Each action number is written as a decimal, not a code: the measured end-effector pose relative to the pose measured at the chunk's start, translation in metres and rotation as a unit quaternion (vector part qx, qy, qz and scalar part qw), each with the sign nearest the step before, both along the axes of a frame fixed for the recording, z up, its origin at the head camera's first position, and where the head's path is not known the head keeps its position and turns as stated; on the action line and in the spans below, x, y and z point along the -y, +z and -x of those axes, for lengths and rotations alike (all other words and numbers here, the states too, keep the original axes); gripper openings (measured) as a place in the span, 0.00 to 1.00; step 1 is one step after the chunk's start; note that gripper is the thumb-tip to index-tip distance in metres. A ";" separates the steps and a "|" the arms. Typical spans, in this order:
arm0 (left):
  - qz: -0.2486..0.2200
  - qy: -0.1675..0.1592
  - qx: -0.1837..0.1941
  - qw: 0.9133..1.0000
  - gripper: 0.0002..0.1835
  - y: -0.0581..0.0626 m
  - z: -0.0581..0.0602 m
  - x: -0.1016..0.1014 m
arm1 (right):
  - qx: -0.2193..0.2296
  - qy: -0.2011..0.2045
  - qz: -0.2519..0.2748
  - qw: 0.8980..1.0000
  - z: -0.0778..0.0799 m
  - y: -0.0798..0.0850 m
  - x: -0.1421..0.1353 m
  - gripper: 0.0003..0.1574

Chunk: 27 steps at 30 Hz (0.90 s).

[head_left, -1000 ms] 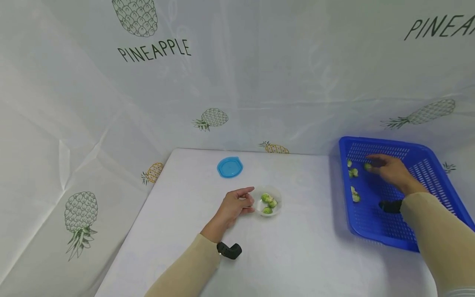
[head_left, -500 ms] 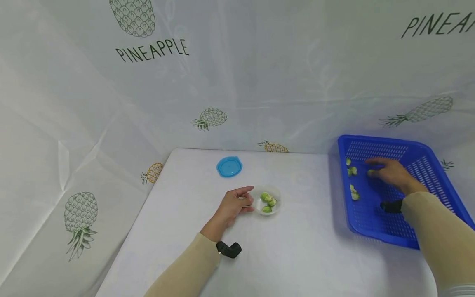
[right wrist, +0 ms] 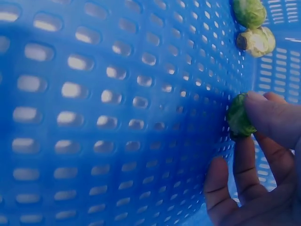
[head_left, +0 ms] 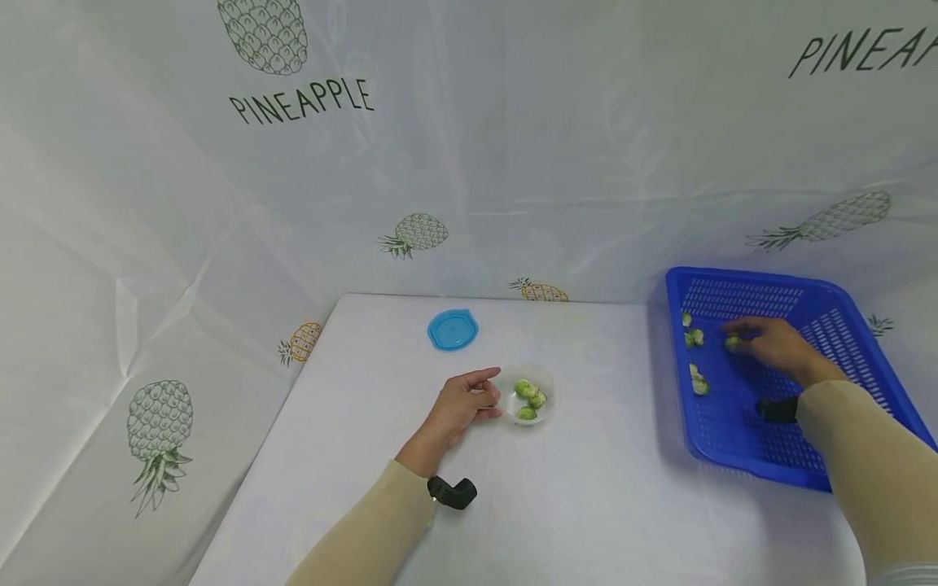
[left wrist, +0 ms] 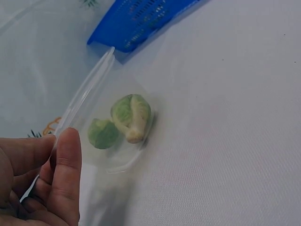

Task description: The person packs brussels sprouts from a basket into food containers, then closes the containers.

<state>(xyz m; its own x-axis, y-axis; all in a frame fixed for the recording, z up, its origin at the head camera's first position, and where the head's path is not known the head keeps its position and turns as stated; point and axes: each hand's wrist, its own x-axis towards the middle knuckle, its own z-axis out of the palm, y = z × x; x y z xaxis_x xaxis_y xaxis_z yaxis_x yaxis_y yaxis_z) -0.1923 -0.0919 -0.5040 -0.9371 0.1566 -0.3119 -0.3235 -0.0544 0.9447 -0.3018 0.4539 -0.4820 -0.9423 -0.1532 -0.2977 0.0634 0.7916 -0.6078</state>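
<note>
My left hand point(head_left: 458, 407) holds a small clear plastic bowl point(head_left: 545, 380) on the white table, its rim between thumb and fingers in the left wrist view. Several green Brussels sprouts point(head_left: 524, 388) lie in the bowl. Over at the right, my right hand point(head_left: 782, 348) reaches into a blue perforated basket point(head_left: 721, 431). It pinches one Brussels sprout point(right wrist: 240, 117) between thumb and fingertips, close to the basket's floor. More loose sprouts point(head_left: 699, 384) lie along the basket's left side.
A light-blue lid point(head_left: 453, 330) lies flat on the table behind the bowl. White sheeting point(head_left: 586, 163) printed with pineapples hangs at the back and left of the table point(head_left: 572, 496).
My right hand and the sprout at its fingertips have shifted slightly toward me within the basket. The left hand and the bowl stay in place.
</note>
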 end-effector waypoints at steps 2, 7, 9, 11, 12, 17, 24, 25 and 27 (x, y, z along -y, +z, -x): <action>0.000 0.001 -0.001 1.000 0.27 0.000 0.000 0.000 | 0.005 0.003 -0.001 1.000 -0.001 0.001 0.001 0.38; 0.002 -0.001 -0.001 1.000 0.27 0.001 -0.001 0.000 | 0.006 0.003 -0.020 1.000 -0.003 0.000 0.003 0.35; 0.003 -0.002 -0.001 1.000 0.27 0.001 -0.001 0.000 | 0.002 0.001 -0.026 1.000 -0.003 0.000 0.004 0.34; 0.002 -0.002 0.000 1.000 0.27 0.002 -0.002 0.001 | -0.001 0.000 -0.024 1.000 -0.004 0.000 0.004 0.35; 0.002 -0.003 -0.002 1.000 0.27 0.002 -0.002 0.001 | -0.005 0.003 -0.024 1.000 -0.004 0.001 0.005 0.36; 0.001 -0.004 -0.001 1.000 0.28 0.004 -0.002 0.001 | -0.021 0.008 -0.023 0.999 -0.007 0.006 0.011 0.39; 0.002 -0.006 -0.002 1.000 0.27 0.003 -0.001 0.001 | -0.035 0.015 -0.011 0.999 -0.014 0.016 0.024 0.40; 0.002 -0.006 -0.003 1.000 0.27 0.003 -0.001 0.001 | -0.042 0.017 -0.009 0.999 -0.015 0.017 0.026 0.39; 0.004 -0.006 -0.003 1.000 0.27 0.002 -0.001 0.001 | -0.055 0.020 -0.004 0.998 -0.018 0.020 0.030 0.37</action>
<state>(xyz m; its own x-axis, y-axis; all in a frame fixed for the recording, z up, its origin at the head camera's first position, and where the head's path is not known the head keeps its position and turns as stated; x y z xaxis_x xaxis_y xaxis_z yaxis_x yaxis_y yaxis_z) -0.1915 -0.0926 -0.5019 -0.9367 0.1661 -0.3082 -0.3191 -0.0434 0.9467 -0.2838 0.4236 -0.4619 -0.9623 -0.1903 -0.1941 -0.0358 0.7966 -0.6035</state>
